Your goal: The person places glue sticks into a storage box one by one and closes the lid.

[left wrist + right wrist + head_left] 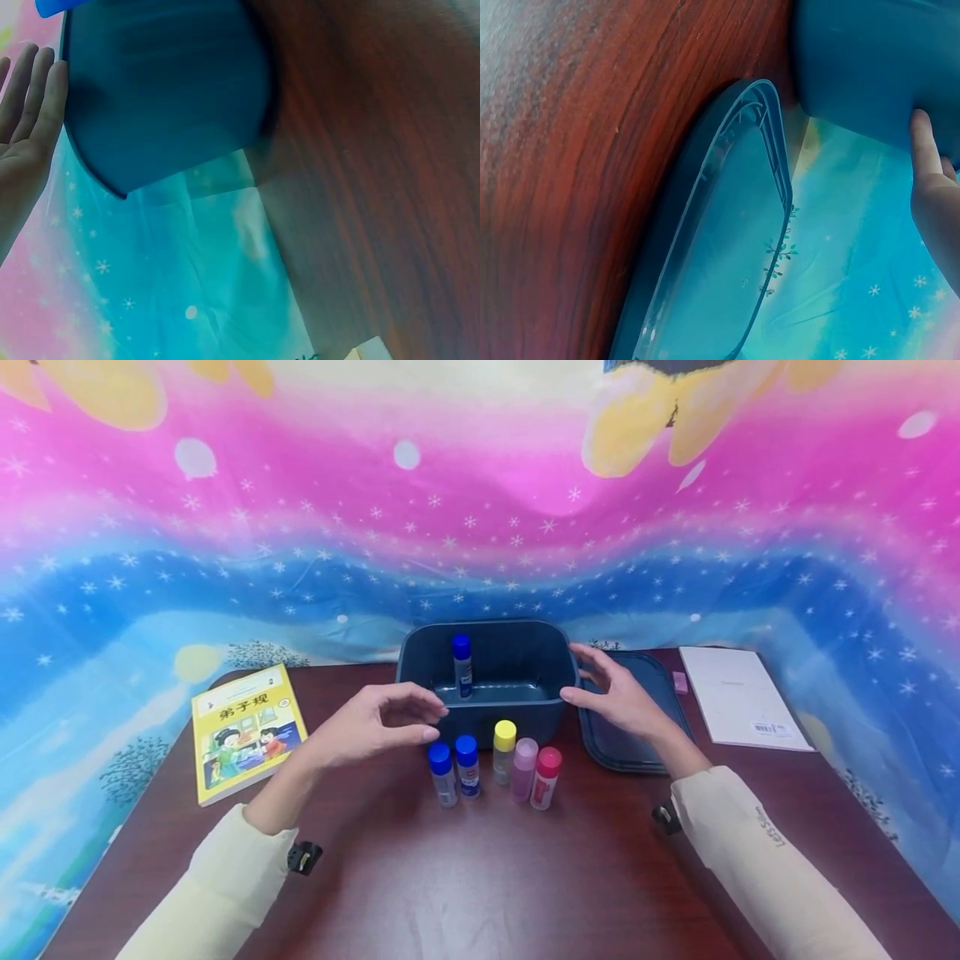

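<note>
Here's the surface [480, 877], and on it the dark bin [472, 718]!
Right of the bin, a dark lid [630, 747]; left of it, a yellow book [243, 735]. My left hand [375, 718], half open and gripping nothing, is at the bin's front-left corner, though whether it touches I cannot tell; my right hand [611, 693], open, lays its fingers along the bin's right end. One blue-capped stick [463, 668] stands inside the bin, five capped sticks [503, 756] just in front.
</note>
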`<state>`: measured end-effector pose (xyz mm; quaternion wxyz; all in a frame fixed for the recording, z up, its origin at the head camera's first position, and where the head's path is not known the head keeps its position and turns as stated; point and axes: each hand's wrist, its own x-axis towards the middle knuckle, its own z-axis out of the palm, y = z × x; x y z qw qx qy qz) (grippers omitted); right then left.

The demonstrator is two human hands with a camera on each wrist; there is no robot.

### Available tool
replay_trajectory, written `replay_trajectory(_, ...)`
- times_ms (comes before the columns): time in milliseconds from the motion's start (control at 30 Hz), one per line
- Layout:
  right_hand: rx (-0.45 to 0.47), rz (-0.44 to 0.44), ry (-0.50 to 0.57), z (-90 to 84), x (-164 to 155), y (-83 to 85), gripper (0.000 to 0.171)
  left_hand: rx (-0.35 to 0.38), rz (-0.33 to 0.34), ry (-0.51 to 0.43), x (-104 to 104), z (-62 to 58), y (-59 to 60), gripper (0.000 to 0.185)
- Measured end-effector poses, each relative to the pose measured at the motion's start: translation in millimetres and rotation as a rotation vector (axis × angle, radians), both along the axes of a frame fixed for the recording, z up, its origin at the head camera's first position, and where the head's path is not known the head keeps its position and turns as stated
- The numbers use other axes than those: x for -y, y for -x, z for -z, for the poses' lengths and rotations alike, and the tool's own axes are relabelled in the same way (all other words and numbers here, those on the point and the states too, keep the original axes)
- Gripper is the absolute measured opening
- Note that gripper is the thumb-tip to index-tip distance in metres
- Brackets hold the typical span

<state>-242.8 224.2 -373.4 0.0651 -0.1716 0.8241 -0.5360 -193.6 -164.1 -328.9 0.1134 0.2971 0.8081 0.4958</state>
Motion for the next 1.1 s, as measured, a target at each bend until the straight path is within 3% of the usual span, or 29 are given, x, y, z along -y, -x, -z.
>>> replay_trajectory(300,0.002,0.004,-0.009,1.5,-1.9,1.3,0.073,0.075,0.053,0.030,0.7,17.5,-6.1,0.044)
replay_trajectory(633,-0.002,0.003,-0.009,1.7,-0.9,1.6,0.073,0.103,0.070,0.033,-0.1,33.3,-5.5,0.035)
replay_trajectory(1100,-0.009,0.003,-0.015,0.9,-1.2,2.2,0.073,0.144,0.060,-0.043,-0.3,38.7,-7.4,0.030)
